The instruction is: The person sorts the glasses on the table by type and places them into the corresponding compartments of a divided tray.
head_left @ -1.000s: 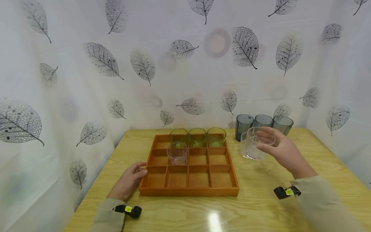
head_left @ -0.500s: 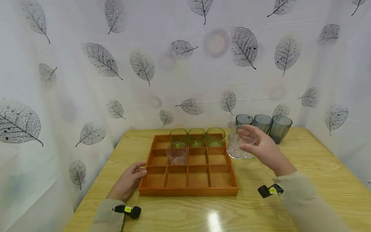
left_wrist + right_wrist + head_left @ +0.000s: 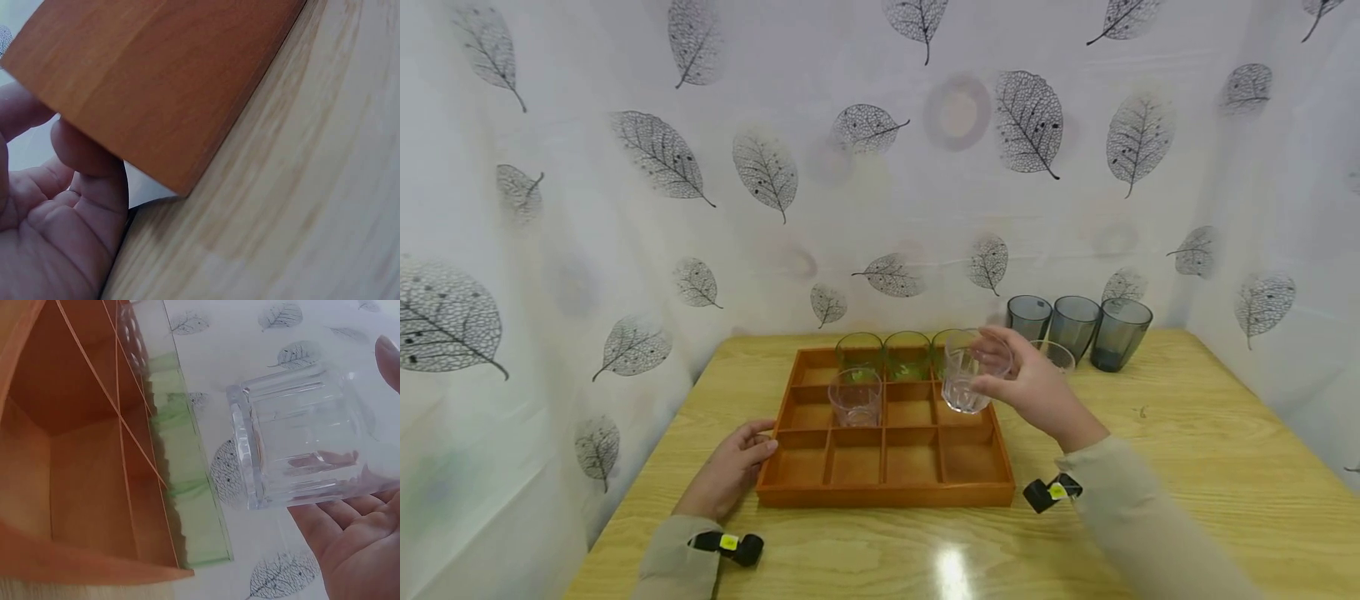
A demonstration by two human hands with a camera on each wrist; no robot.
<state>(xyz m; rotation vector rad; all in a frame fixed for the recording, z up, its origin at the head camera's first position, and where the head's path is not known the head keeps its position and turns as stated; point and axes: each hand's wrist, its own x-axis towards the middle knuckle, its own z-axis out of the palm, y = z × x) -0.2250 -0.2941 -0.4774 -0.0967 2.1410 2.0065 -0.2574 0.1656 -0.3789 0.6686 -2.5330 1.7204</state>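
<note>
My right hand (image 3: pixel 1026 379) holds a clear glass tumbler (image 3: pixel 966 383) by its side, over the right part of a wooden divided tray (image 3: pixel 883 497). The right wrist view shows the tumbler's (image 3: pixel 300 437) thick ridged base pointing at the tray. At the tray's left wall lies my left hand (image 3: pixel 730 467), its fingertips touching the wood (image 3: pixel 156 94). Another clear tumbler (image 3: pixel 855 404) stands in a middle-row compartment. Three green glasses (image 3: pixel 907 358) occupy the back row, the rightmost partly hidden behind the held tumbler.
Three grey-blue glasses (image 3: pixel 1075 325) stand in a row at the back right of the wooden table (image 3: pixel 1187 467). One more clear tumbler (image 3: pixel 1060 354) is partly hidden behind my right hand. A leaf-patterned curtain (image 3: pixel 820 208) rises behind the table.
My right hand has carried the clear tumbler leftward, from beside the grey-blue glasses to over the tray's right side. My left hand has stayed at the tray's left wall.
</note>
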